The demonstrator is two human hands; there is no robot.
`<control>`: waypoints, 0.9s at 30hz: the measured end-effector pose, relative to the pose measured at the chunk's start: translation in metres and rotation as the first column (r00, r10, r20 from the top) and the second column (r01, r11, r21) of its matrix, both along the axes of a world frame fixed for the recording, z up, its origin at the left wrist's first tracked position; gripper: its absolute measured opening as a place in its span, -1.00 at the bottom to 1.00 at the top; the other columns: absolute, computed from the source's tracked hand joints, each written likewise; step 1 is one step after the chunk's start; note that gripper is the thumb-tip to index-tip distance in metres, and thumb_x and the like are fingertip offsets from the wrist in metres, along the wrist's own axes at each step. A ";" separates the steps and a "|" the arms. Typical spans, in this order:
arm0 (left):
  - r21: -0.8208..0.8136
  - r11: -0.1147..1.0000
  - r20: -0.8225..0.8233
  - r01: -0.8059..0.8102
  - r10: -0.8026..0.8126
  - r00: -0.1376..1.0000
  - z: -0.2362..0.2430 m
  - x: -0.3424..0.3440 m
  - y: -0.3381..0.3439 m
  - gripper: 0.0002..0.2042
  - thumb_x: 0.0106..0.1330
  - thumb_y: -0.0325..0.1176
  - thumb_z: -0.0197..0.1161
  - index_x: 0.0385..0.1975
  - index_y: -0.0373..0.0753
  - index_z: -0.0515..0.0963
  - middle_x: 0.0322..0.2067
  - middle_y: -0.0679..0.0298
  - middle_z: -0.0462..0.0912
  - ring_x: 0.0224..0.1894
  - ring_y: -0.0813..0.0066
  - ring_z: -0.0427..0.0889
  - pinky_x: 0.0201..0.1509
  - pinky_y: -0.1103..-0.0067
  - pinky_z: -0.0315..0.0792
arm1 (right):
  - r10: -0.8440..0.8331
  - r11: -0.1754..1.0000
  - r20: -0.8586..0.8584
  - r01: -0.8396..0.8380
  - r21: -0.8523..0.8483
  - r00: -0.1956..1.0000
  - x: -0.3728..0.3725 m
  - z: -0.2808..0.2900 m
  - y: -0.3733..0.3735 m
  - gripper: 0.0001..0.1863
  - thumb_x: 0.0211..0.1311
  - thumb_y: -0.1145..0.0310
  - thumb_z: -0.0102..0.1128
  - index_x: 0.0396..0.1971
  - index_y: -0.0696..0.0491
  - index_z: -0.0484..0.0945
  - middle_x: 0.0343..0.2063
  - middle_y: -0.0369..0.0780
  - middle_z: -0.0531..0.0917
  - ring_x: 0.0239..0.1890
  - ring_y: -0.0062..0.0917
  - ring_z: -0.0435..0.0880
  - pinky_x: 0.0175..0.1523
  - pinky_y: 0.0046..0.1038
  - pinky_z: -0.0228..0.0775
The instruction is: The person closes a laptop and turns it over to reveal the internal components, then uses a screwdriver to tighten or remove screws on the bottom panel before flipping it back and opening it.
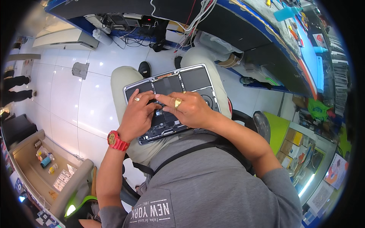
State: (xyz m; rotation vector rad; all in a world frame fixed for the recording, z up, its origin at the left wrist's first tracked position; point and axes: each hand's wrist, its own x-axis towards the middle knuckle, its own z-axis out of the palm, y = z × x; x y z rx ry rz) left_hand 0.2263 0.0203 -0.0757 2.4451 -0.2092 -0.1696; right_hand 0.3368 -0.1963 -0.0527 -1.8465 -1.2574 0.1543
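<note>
An opened laptop base (pixel 199 78) lies tilted across my thighs, its black battery cells, round fan and circuit board exposed. My left hand (pixel 137 113), with a ring and a red watch, rests over its left part. Its fingers are bent and apart, touching the inside of the base. From the right comes my right hand (pixel 187 107), wearing a gold ring. Its index finger reaches to the left fingertips over the middle, and its other fingers are curled. Whatever may be between the right fingers is too small or hidden to make out.
A dark workbench (pixel 262 49) with a blue edge runs ahead and to the right, cables (pixel 197 19) hanging from it. Beneath it sits a clear plastic bin (pixel 215 43). A beige tray-like box (pixel 30 150) holding small items stands at left, and a glass case (pixel 304 152) at right.
</note>
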 end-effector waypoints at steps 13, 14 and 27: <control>-0.025 1.000 0.016 -0.012 0.012 1.000 0.000 0.000 -0.002 -0.76 0.31 -0.57 0.23 -0.14 -0.17 0.78 0.17 0.23 0.62 0.44 0.18 0.47 0.67 -0.02 0.02 | -0.007 1.000 -0.049 0.006 -0.020 0.999 0.000 0.000 0.000 -0.44 0.21 0.55 0.49 0.26 0.09 0.65 -0.33 -0.12 0.74 -0.39 -0.26 0.75 -0.28 -0.30 0.62; -0.027 1.000 0.014 -0.013 0.013 1.000 0.000 0.000 -0.002 -0.76 0.31 -0.57 0.23 -0.14 -0.17 0.78 0.18 0.23 0.62 0.44 0.18 0.47 0.66 -0.02 0.02 | -0.005 1.000 -0.051 0.004 -0.020 0.999 0.001 0.001 0.000 -0.44 0.22 0.55 0.49 0.26 0.09 0.65 -0.33 -0.12 0.74 -0.39 -0.26 0.75 -0.27 -0.30 0.62; -0.009 1.000 0.016 -0.007 0.007 1.000 0.001 0.000 -0.001 -0.79 0.26 -0.55 0.26 -0.17 -0.22 0.76 0.19 0.11 0.61 0.42 0.08 0.48 0.65 -0.07 0.04 | 0.022 0.999 0.019 -0.022 -0.030 1.000 -0.003 -0.001 0.002 -0.41 0.25 0.47 0.45 0.31 0.07 0.59 -0.38 -0.17 0.68 -0.42 -0.26 0.73 -0.33 -0.27 0.60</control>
